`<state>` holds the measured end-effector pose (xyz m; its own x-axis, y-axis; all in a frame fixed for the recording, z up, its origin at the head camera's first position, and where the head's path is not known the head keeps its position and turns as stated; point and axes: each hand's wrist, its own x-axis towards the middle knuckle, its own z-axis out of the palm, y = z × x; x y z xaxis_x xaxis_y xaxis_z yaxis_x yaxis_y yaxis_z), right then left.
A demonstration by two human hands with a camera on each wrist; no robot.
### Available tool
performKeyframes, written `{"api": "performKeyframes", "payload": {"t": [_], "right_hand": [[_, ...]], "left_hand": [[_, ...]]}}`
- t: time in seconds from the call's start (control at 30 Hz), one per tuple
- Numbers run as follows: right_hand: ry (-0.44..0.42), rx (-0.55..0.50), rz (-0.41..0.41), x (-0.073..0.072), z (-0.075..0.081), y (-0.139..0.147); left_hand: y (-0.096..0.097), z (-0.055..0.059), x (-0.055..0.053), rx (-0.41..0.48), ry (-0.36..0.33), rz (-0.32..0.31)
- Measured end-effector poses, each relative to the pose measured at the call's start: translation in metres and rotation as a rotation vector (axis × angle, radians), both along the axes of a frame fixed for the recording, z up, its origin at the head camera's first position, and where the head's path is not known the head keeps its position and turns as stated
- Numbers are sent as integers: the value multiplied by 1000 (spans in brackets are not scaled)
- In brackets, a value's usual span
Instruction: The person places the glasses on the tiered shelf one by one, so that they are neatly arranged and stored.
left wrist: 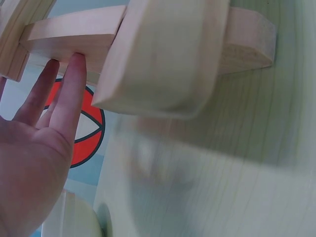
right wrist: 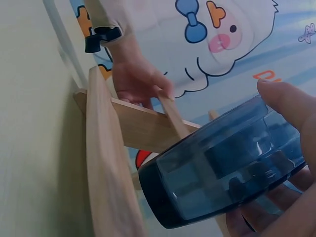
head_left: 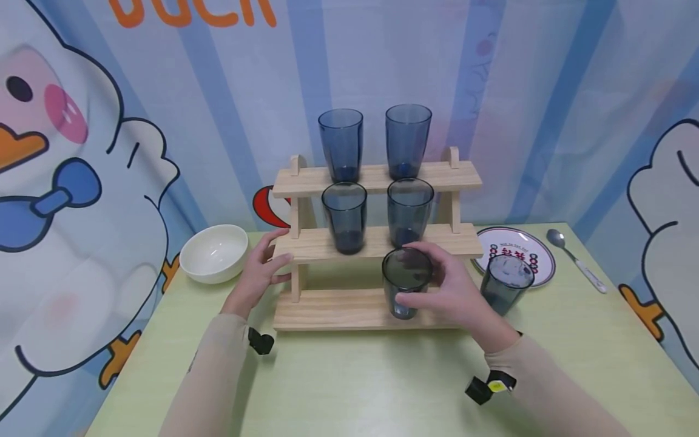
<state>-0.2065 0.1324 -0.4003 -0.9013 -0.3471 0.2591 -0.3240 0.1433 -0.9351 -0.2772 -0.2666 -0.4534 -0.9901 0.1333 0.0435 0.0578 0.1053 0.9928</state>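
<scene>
My right hand (head_left: 445, 285) grips a blue-tinted glass (head_left: 403, 291) by its side, thumb in front. In the head view the glass overlaps the bottom shelf of a three-tier wooden rack (head_left: 333, 309); its base (right wrist: 160, 197) is close to a wooden board in the right wrist view. My left hand (head_left: 256, 273) is at the rack's left side, its straight fingers (left wrist: 69, 98) touching the upright and the thumb near the middle shelf's end. Two matching glasses (head_left: 344, 218) (head_left: 409, 212) stand on the middle shelf, and two more (head_left: 341, 145) (head_left: 408, 142) on the top one.
Right of the rack, another blue glass (head_left: 503, 291) stands in front of a patterned plate (head_left: 537, 258), with a spoon (head_left: 579, 261) beyond. A white bowl (head_left: 214, 255) sits left of the rack. Behind the table (head_left: 349, 388) hangs a duck-print cloth (head_left: 229, 121).
</scene>
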Motion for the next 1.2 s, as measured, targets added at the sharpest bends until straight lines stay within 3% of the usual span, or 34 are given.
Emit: {"api": "performKeyframes", "payload": {"t": [0.2,0.53,1.2], "right_hand": [[-17,-10,46,-5,-12,-18],[-44,-55,100,-8,-17,-47],[-36,-27,84,-11,-26,-84]], "left_hand": [[1,1,0,-5,-8,2],[1,2,0,-4,-10,8],[2,3,1,-2,-5,0]]}}
